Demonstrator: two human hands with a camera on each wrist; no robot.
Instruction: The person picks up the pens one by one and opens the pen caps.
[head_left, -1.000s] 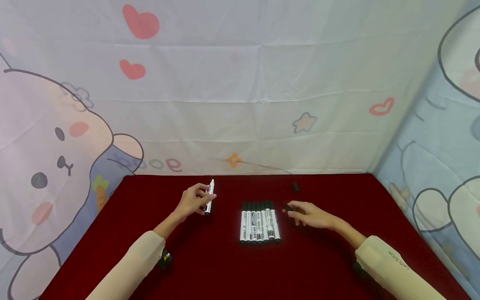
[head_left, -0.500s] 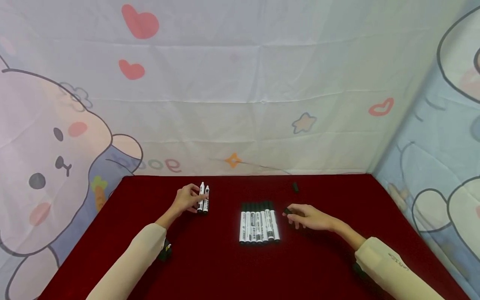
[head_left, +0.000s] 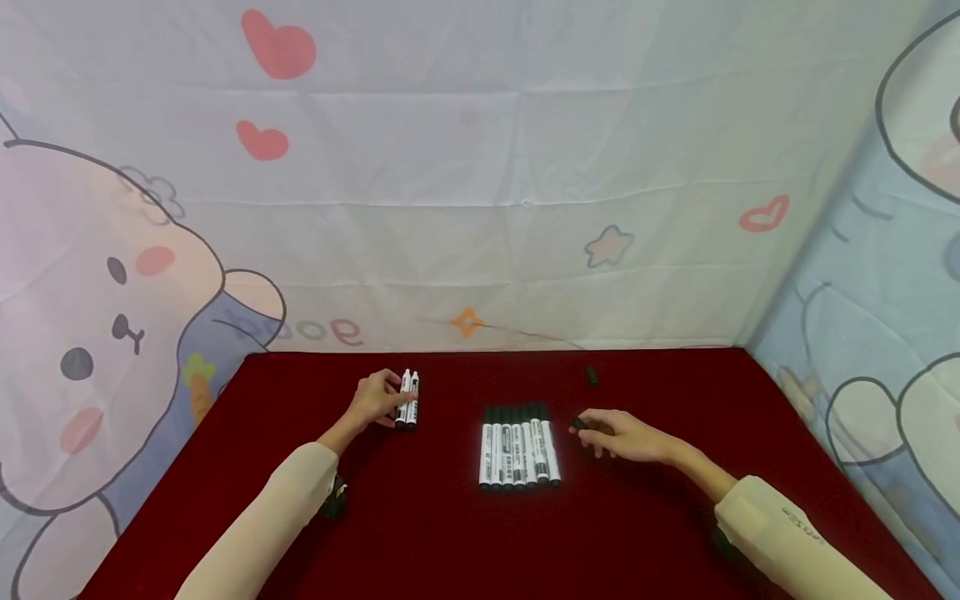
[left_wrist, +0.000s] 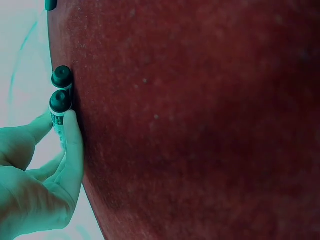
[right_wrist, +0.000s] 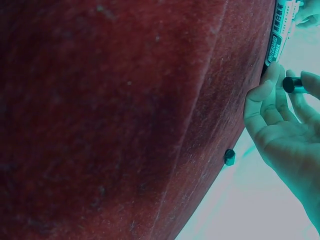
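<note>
My left hand grips a white whiteboard marker, its bare white tip pointing away from me. Right alongside it lies a second uncapped marker, and my thumb reaches across toward it. In the left wrist view the black bottom ends of the held marker and its neighbour stand side by side. Pinched between my right thumb and fingers is a small black marker cap. My right hand hovers just right of a row of capped whiteboard markers.
Another black cap lies by itself near the back of the dark red tabletop. A printed cloth backdrop rises right behind the table's far edge, with more cloth along both sides.
My left hand has shifted left with its marker, setting it beside the second one, which now shows clearly. My right hand has drifted slightly right and down, still holding the cap.
</note>
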